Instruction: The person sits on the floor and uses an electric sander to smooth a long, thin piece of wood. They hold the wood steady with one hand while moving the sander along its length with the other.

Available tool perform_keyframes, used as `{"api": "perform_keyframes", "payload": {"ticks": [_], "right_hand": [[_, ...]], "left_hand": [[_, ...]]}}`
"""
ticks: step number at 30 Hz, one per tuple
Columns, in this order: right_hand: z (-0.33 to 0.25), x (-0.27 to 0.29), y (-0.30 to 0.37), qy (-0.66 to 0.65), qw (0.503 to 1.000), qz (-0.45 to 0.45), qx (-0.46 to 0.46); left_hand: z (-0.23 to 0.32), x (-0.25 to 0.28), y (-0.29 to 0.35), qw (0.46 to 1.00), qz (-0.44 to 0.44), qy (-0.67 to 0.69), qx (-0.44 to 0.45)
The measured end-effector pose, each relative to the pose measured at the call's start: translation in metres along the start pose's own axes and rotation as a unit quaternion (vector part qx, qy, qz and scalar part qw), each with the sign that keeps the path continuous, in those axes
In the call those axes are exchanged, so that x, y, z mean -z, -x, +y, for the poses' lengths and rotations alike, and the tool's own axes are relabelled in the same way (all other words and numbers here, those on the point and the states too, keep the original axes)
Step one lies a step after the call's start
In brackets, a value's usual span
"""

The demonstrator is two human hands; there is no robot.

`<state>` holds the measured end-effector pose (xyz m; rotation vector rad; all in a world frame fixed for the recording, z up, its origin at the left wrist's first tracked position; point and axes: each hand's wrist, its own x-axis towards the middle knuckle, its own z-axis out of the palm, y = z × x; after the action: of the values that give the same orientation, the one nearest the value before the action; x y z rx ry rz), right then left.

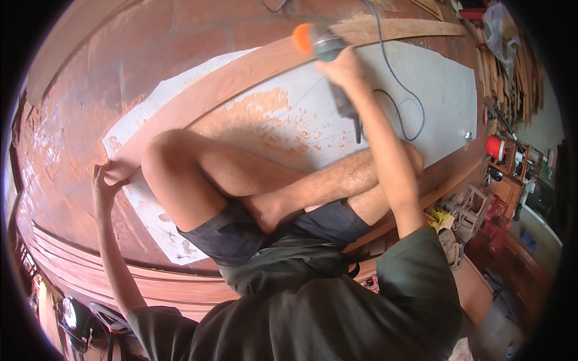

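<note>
A long, flat wooden board (223, 84) runs from near my left knee up to the far right, bending with the lens. At its near left end, my left hand (109, 182) is closed around the board's tip. My right hand (346, 69) grips a corded angle grinder (328, 47) with a green-grey head and a blurred orange disc. The disc lies over the board's far stretch; whether it touches the wood I cannot tell. Below my right hand the tool's dark body (344, 103) hangs toward my right leg, partly behind the wrist.
Under the board lies a white sheet (445, 78) with reddish wood dust (259, 105) on it. A dark cable (415, 99) loops across the sheet. Several planks (150, 280) lie at the near left. Wood strips (512, 72), a red container (495, 147) and a small wooden stool (472, 204) are at the right.
</note>
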<state>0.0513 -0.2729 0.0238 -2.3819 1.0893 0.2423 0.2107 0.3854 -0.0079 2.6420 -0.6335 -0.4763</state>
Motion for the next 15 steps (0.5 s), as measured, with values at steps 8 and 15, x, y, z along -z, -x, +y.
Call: {"api": "perform_keyframes", "payload": {"ticks": [8, 15], "right_hand": [[-0.002, -0.008, -0.006, 0.007, 0.996, 0.035, -0.082], [-0.063, -0.062, 0.08, 0.038, 0.995, -0.076, 0.055]], "left_hand": [[-0.01, -0.007, -0.005, 0.999, -0.02, 0.026, 0.025], [-0.006, -0.008, -0.002, 0.998, -0.018, 0.016, 0.056]]}}
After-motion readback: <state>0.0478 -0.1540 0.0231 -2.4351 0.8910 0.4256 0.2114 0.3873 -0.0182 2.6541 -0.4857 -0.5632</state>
